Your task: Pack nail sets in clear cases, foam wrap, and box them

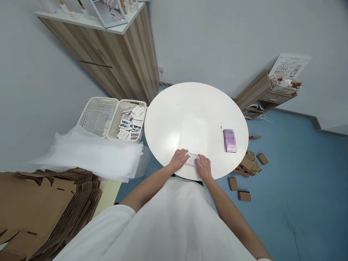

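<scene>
A small clear flat packet [191, 159] lies on the near edge of the round white table [190, 116]. My left hand [179, 158] rests on the packet's left end with fingers curled over it. On its right end, my right hand [203, 165] presses down the same way. Both hands grip the packet between them. What is inside the packet is too small to make out.
A purple blurred card [230, 140] lies on the table's right side. Two white baskets [114, 117] stand to the left, one with several nail-sticker cards. White sheets [92, 156] and flat cardboard [40, 206] are stacked at left. Small brown boxes [248, 166] litter the blue floor at right.
</scene>
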The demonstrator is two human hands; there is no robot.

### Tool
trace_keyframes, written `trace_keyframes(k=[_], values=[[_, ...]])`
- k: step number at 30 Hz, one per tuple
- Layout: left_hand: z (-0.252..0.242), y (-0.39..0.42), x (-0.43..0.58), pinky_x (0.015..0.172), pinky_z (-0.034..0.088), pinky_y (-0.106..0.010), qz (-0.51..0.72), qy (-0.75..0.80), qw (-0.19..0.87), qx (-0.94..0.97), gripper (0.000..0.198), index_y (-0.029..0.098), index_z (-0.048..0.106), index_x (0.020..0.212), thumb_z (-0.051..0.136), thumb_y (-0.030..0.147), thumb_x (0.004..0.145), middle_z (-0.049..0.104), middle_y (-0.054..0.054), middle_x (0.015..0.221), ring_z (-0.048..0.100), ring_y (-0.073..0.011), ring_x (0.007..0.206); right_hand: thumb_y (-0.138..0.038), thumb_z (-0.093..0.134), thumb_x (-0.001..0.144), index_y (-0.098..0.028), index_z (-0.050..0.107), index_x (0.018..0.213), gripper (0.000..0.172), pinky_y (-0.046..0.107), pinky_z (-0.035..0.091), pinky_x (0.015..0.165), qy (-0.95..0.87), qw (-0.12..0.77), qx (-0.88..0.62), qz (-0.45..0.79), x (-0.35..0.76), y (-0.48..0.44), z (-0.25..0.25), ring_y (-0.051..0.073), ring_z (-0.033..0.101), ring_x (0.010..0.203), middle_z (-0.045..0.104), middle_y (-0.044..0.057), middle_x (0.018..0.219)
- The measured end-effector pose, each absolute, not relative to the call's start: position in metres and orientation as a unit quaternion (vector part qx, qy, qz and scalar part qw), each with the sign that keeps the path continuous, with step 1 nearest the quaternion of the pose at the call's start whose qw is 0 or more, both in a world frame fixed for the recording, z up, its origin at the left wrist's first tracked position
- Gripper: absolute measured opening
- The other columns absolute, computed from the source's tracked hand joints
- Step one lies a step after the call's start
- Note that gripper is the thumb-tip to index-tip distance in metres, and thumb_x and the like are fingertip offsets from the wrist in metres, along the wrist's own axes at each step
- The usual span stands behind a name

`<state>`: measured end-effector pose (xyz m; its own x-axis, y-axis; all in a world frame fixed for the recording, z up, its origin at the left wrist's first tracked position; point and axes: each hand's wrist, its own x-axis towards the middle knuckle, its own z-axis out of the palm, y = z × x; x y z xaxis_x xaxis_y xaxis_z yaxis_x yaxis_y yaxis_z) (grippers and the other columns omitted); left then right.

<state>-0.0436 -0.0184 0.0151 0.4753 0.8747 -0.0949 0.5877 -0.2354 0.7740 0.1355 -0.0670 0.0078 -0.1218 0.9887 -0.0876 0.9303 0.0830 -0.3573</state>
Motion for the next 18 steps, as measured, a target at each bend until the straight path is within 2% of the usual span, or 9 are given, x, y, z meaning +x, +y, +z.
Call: trace_keyframes(k=[3,6,9,14,18], values=[[0.018,-0.018,-0.044,0.104,0.011,-0.042,0.184,0.424,0.407,0.788,0.024,0.025,0.055,0.083,0.045,0.006,0.071,0.044,-0.001,0.126,0.026,-0.0209,0.126,-0.006,0.039,0.073,-0.02,0.051,0.098,0.031,0.046,0.019,0.098,-0.762,0.069,-0.623,0.163,0.137,-0.07,0.01,0.024,0.027,0.125,0.041,0.009,0.13],[0.023,-0.017,-0.049,0.104,0.01,-0.043,0.165,0.399,0.422,0.797,0.028,0.024,0.056,0.086,0.055,0.009,0.062,0.039,-0.003,0.132,0.022,-0.0245,0.127,-0.019,0.048,0.073,-0.018,0.049,0.1,0.027,0.046,0.02,0.098,-0.773,0.067,-0.605,0.179,0.14,-0.073,0.011,0.027,0.021,0.128,0.032,0.012,0.135],[0.024,-0.014,-0.05,0.103,0.013,-0.043,0.118,0.395,0.442,0.797,0.037,0.024,0.054,0.091,0.063,0.016,0.056,0.036,-0.005,0.134,0.025,-0.0267,0.126,-0.029,0.056,0.069,-0.015,0.048,0.099,0.034,0.044,0.028,0.096,-0.77,0.064,-0.599,0.212,0.14,-0.069,0.01,0.029,0.025,0.125,0.029,0.016,0.136],[0.021,-0.01,-0.045,0.102,0.016,-0.039,0.138,0.401,0.432,0.796,0.032,0.024,0.052,0.085,0.063,0.016,0.056,0.046,-0.005,0.124,0.037,-0.0244,0.118,-0.025,0.057,0.067,-0.015,0.047,0.094,0.032,0.038,0.037,0.088,-0.756,0.062,-0.613,0.223,0.135,-0.058,0.011,0.027,0.041,0.114,0.039,0.018,0.127],[0.024,-0.014,-0.05,0.097,0.023,-0.038,0.128,0.383,0.403,0.821,0.035,0.024,0.053,0.088,0.064,0.02,0.055,0.056,-0.006,0.102,0.046,-0.0271,0.106,-0.031,0.056,0.067,-0.018,0.045,0.094,0.033,0.035,0.041,0.079,-0.757,0.058,-0.602,0.247,0.133,-0.062,0.023,0.024,0.05,0.097,0.054,0.011,0.104]])
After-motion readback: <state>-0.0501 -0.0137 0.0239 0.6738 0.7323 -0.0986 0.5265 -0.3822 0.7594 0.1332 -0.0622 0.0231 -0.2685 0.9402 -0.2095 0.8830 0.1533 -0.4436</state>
